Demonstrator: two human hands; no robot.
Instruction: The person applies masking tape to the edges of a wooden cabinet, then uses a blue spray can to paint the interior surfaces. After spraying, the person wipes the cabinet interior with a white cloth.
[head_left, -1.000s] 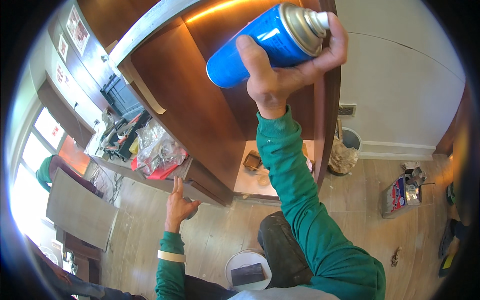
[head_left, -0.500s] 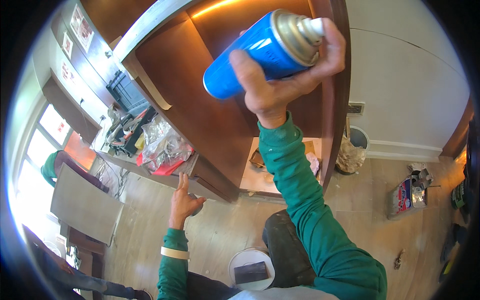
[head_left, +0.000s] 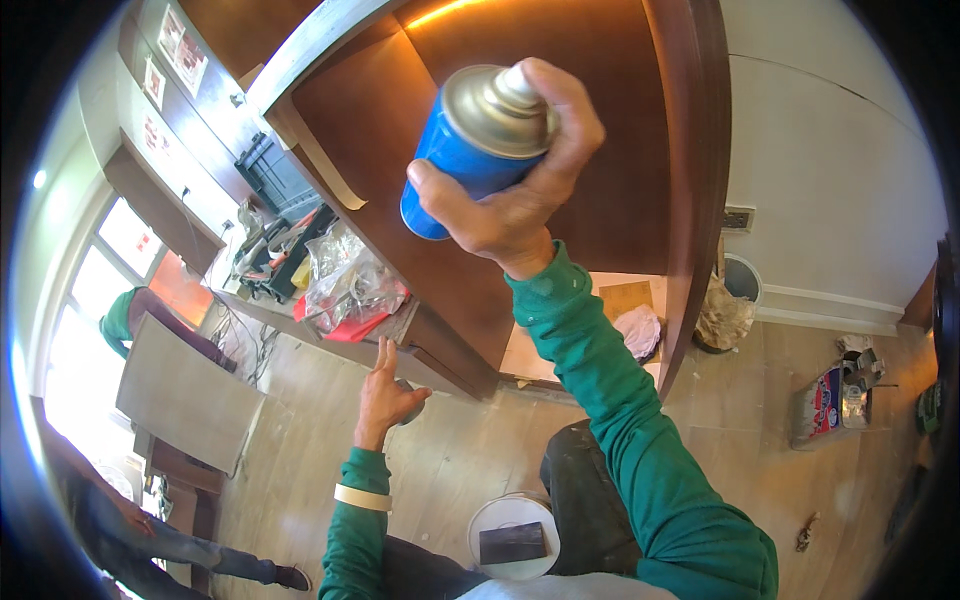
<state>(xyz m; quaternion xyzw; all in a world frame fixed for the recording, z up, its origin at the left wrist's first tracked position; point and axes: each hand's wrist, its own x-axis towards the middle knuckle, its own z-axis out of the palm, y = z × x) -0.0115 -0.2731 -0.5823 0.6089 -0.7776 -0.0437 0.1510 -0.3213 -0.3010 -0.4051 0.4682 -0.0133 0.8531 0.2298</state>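
Upper centre, my right hand grips the blue spray can, axis slanting up-right to its nozzle; lower left, my left hand sits farther off, fingers extended, grip on a grey object unclear.

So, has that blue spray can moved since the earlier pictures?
Yes: held in the right hand, the blue spray can has shifted leftward, away from the cabinet's right side panel.

The right hand curls around the aerosol can, index finger bent over its top, right forearm stretched toward it. Below and left of the can, the left hand extends its fingers, thumb apart, left forearm bent forward.
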